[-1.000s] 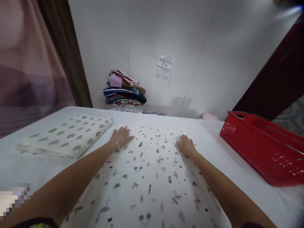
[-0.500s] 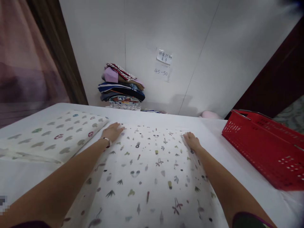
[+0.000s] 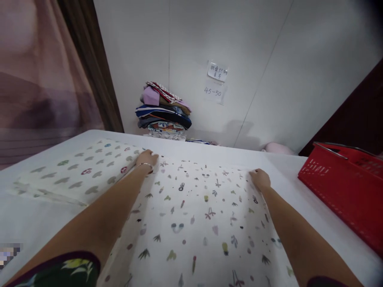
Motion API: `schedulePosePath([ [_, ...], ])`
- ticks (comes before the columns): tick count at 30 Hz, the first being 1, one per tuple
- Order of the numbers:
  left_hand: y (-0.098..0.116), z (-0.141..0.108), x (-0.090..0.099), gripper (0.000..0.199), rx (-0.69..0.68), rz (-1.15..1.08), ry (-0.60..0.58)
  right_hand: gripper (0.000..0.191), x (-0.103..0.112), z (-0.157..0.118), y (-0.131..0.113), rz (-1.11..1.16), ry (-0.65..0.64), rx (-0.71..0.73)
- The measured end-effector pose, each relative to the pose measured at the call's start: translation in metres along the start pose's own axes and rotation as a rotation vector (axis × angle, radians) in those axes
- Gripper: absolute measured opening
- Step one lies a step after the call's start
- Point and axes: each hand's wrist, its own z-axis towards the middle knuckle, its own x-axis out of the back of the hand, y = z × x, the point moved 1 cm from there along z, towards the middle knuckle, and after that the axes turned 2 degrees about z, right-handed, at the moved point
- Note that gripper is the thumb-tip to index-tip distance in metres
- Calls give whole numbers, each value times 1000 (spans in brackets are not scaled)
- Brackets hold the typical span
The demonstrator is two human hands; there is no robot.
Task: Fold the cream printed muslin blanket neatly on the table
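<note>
A white cloth (image 3: pixel 197 207) printed with small plants, birds and rainbows spreads from the table towards my body, its sides sloping down under my forearms. At its far left corner, the fingers of my left hand (image 3: pixel 146 160) are closed on the edge; a bracelet circles that wrist. My right hand (image 3: pixel 261 180) has its fingers curled round the far right corner. Left of my left arm lies a folded cream cloth (image 3: pixel 89 167) with grey, red and green leaf-like shapes, its near edge showing layers.
A red perforated basket (image 3: pixel 344 187) with metal handles stands at the right of the white table (image 3: pixel 281 167). Behind the table, a stack of folded fabrics (image 3: pixel 164 113) rests against the wall, near a pink bundle (image 3: pixel 278 148). Handwritten notes (image 3: pixel 216 83) hang above; a pink curtain (image 3: pixel 44 71) hangs left.
My right hand has gone from lying with fingers extended at the corner to curling round it. My left hand stays at its corner. The view has swung slightly left.
</note>
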Motion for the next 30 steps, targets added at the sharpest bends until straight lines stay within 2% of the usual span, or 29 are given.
schedulePosePath([
  [4, -2, -6, -3, 44, 46, -5, 28, 44, -2, -2, 2, -1, 23, -18],
  [7, -1, -11, -2, 44, 5, 3, 56, 47, 0, -4, 1, -18, 57, 12],
  [10, 10, -18, 1, 41, -168, 20, 93, 43, 1, -9, -19, -45, 136, 266],
  [13, 34, -28, -4, 34, -438, 30, 50, 38, -5, -20, -57, -15, 22, 583],
  [16, 59, -38, -14, 28, -638, 45, -16, 34, -15, -32, -94, -4, -81, 714],
  [18, 70, -42, -19, 25, -696, 58, -34, 30, -20, -37, -110, -13, -104, 752],
  [24, 78, -45, -23, 22, -703, 52, 1, 20, -27, -40, -120, -29, -78, 737],
  [28, 79, -41, -21, 16, -639, 31, 5, 20, -25, -41, -122, -17, -52, 694],
  [30, 81, -38, -21, 20, -590, 31, -3, 22, -25, -41, -125, -16, -50, 669],
])
